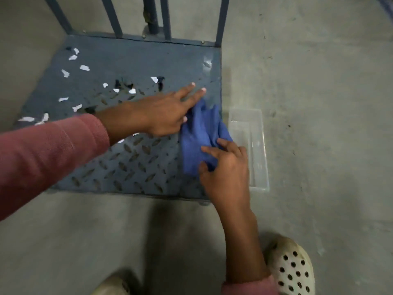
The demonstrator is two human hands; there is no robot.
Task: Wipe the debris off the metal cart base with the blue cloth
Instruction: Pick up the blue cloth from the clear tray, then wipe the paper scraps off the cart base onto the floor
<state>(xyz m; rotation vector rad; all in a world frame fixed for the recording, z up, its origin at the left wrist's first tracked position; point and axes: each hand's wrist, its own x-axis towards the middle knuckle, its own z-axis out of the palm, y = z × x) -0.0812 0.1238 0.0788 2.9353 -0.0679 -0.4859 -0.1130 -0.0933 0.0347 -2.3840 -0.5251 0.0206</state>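
The metal cart base (131, 162) is a grey-blue tread plate on the concrete floor. White and dark paper scraps (84, 68) lie scattered over its left and middle parts. A crumpled blue cloth (198, 133) rests on the plate's right edge. My left hand (163, 113) reaches across from the left, fingers spread, its fingertips and thumb touching the cloth's upper left side. My right hand (225, 173) presses on the cloth's lower end with thumb and fingers pinching its fabric.
A clear plastic tray (258, 154) sits on the floor right beside the cart's right edge. Upright grey-blue bars (165, 18) rise from the cart's far edge. My two pale shoes (291, 267) stand on the floor below.
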